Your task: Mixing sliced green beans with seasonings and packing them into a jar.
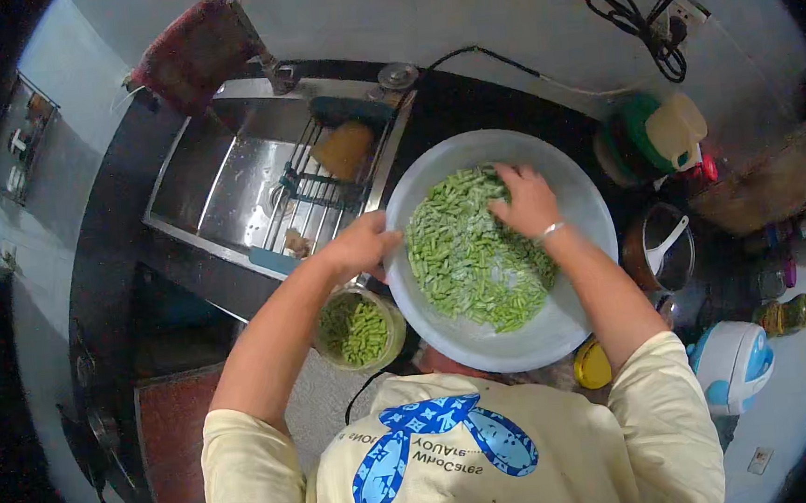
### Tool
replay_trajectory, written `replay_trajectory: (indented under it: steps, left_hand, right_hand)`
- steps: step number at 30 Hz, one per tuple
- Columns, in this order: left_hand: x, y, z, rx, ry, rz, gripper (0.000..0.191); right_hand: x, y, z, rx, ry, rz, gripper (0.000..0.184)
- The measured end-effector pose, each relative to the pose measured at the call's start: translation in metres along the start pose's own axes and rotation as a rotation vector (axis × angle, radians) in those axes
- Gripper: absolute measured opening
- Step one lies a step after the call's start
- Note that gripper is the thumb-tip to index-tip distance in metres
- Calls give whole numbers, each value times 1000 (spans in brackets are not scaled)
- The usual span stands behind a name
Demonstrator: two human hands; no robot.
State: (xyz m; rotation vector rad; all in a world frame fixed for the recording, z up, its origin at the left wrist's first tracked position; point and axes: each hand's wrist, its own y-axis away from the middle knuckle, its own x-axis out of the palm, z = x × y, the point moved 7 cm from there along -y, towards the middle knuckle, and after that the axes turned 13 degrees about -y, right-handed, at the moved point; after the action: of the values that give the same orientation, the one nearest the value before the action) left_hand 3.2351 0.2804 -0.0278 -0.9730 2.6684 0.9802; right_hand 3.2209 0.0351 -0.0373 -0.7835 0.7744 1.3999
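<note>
A wide, pale basin [579,169] stands before me, holding a heap of cut green beans [458,240] dusted with a white powder or salt. My left hand [366,243] grips the basin's left rim, its thumb on the inner side. Inside the basin, my right hand [529,200] rests on the far right part of the heap. Its thumb and fingers are spread and touch the beans; some fingertips are partly hidden. A bracelet circles the right wrist. Just below my left hand is a clear jar [397,346] partly filled with cut green pieces.
Left of the basin lies a steel sink [230,179] with a drying rack [316,215] across it, carrying a brown sponge or cloth [345,150]. To the right stand a dark pot [638,252] with a white spoon [667,243], a yellow lid [592,364] and a blue-white appliance [732,367].
</note>
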Motion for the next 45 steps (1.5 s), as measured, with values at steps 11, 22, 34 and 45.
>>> replay_trajectory:
  steps: [11, 22, 34, 45]
  left_hand:
    - [-1, -13, 17, -1, 117, -106, 24]
    - [-5, -11, 1, -12, 12, -125, 22]
    - [-1, -23, 18, 117, 84, -174, 23]
    - [-5, -26, 29, 51, 186, -161, 20]
  right_hand:
    - [85, 60, 74, -428, 245, 607, 56]
    - [32, 115, 13, -123, 122, 577, 88]
    - [-6, -5, -33, 201, -46, 23, 66]
    - [73, 39, 69, -313, 37, 324, 32]
